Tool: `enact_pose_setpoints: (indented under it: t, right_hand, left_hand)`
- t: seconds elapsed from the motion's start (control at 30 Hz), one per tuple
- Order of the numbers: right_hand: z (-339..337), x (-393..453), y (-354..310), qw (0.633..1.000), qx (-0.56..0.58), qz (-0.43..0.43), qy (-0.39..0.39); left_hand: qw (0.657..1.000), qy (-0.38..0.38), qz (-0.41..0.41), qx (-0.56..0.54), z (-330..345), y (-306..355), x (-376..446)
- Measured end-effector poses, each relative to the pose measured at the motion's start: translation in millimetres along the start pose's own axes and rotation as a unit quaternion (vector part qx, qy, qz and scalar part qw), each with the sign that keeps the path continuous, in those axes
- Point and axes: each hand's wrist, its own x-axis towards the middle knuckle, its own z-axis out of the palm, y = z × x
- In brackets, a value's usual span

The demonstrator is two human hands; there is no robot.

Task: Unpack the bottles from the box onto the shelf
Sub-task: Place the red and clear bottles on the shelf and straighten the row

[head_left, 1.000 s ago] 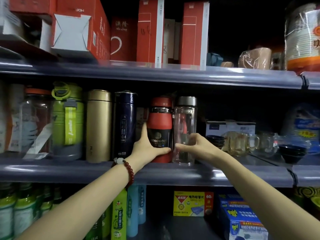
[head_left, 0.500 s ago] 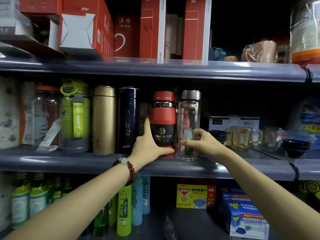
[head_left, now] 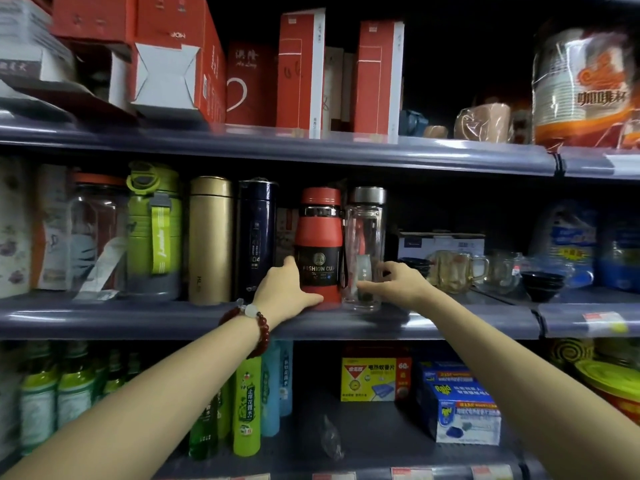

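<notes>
Two bare forearms reach up from the bottom corners of the frame toward the middle shelf (head_left: 173, 320), a grey metal board across the centre. Left wrist wears a dark red bead bracelet (head_left: 258, 323). Left hand (head_left: 285, 292) at frame centre: grip wrapped on the lower part of the red bottle with black "FASHION CUP" label (head_left: 320, 249), thumb along the base front, index finger up its left side. Bottle stands upright on the shelf edge. Right hand (head_left: 398, 284) just right of centre: thumb and curled fingers pinch the lower half of the clear glass bottle with silver cap (head_left: 365, 237), also upright, touching or just beside the red one on its right; cannot tell which.

Lower part of frame, bottom shelf: green liquid bottles (head_left: 247, 407) at left, yellow mosquito-mat box (head_left: 374, 377) centre, blue Raid box (head_left: 460, 403) right.

Left of the red bottle, same shelf: navy flask (head_left: 256, 237), gold flask (head_left: 209, 237), lime green bottle with strap (head_left: 154, 230), clear jar with orange lid (head_left: 95, 233). Right of the hands: glass mugs (head_left: 457, 270) and dark bowls (head_left: 542, 282).

Top of frame, upper shelf: red cartons (head_left: 301, 71), and a wrapped stack of paper cups (head_left: 581, 84) at upper right.
</notes>
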Motion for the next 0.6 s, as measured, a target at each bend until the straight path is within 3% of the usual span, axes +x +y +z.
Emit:
enact_pose_setpoints:
  t: [0.27,0.47,0.6]
  right_hand:
    - [22,-24,-24,0.989,-0.104,0.057,0.090]
    - [36,-47,-48,0.978,-0.161,0.064,0.119]
    - [42,-51,-70,0.977,-0.177,0.003,0.116]
  left_hand:
    - [0.977,-0.012,0.148,0.152,-16,-20,-11]
    - [0.966,-0.008,0.214,0.145,-37,-33,-16]
    - [0.969,0.018,0.212,0.129,-59,-46,-20]
